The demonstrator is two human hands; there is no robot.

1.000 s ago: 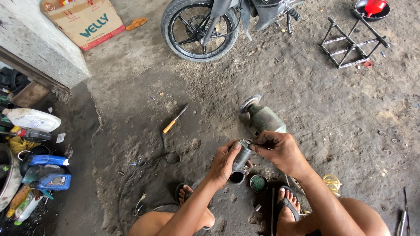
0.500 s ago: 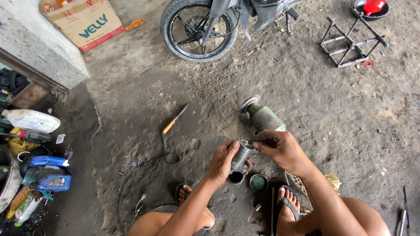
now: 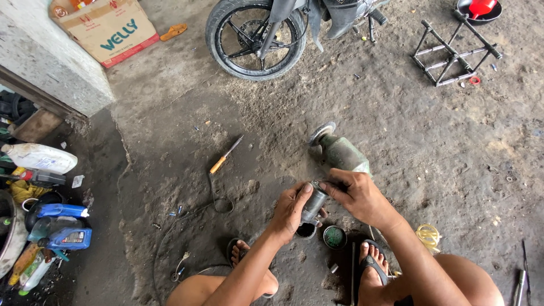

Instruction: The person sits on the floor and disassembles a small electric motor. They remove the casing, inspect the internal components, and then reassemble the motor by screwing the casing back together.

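Step in hand: fitting or turning something at the top end of a small grey metal cylinder (image 3: 313, 205), by the look of it; too small to tell exactly which part.
Left hand (image 3: 290, 208): wrapped around the body of the cylinder, fingers closed on it, holding it steady and a little tilted.
Right hand (image 3: 358, 195): fingers pinched narrow at the upper end of the cylinder, touching its tip; what sits between the fingertips hidden.
Place of the cylinder: above the ground, between both hands, just over a dark round cup (image 3: 306, 230) and near a round green lid (image 3: 334, 237).
Next move, as a judgement: probably needs a firm left grip and a fine twist or press from the right fingers, kept in line with the cylinder axis.
Close by: angle grinder (image 3: 339, 151) lying just beyond the right hand, disc pointing away; screwdriver with orange handle (image 3: 225, 154) well apart to the left; thin black cable (image 3: 192, 215) curling on the ground.
Surface: rough, dusty concrete floor (image 3: 396, 130), grey with dark stains.
Room: motorcycle wheel (image 3: 256, 38) at the top, cardboard box (image 3: 106, 26) by a wall, metal stand (image 3: 453, 51) at the right, oil bottles (image 3: 59, 224) at the left edge.
Feet: in sandals (image 3: 371, 266), either side of the work.
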